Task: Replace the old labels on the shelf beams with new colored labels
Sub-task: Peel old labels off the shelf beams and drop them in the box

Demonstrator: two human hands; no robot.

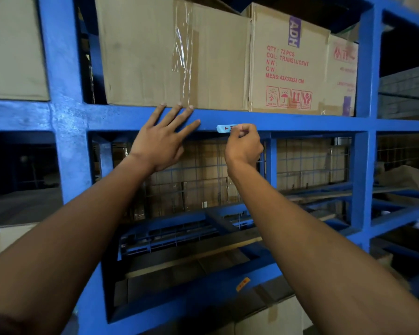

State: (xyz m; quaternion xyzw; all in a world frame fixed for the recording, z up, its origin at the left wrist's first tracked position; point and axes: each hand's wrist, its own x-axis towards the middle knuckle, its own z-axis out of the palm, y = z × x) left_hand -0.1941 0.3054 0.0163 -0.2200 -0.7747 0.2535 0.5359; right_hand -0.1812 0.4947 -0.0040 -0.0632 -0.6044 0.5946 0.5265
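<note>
The pale blue label [224, 128] on the front of the blue shelf beam [300, 122] is half hidden: the right hand [243, 143] covers its right end, and the red marks on it cannot be read. A small orange label [242, 284] sits on a lower beam [203, 286], its marks too small to make out. The shelf behind the wire mesh [312, 160] is dim, and its contents are unclear.

The left hand [163, 136] lies flat against the beam, fingers straight and spread apart, their tips reaching the beam's top edge just under a taped cardboard box [155, 56]. It holds nothing. The right hand's fingers are curled together and pinch the right end of the pale blue label; the label's left end lies flat on the beam.

A bare stretch of beam separates the two hands. To the right of the right hand the beam runs bare to the upright post [364, 165]. A printed carton [288, 66] stands directly above the label.
</note>
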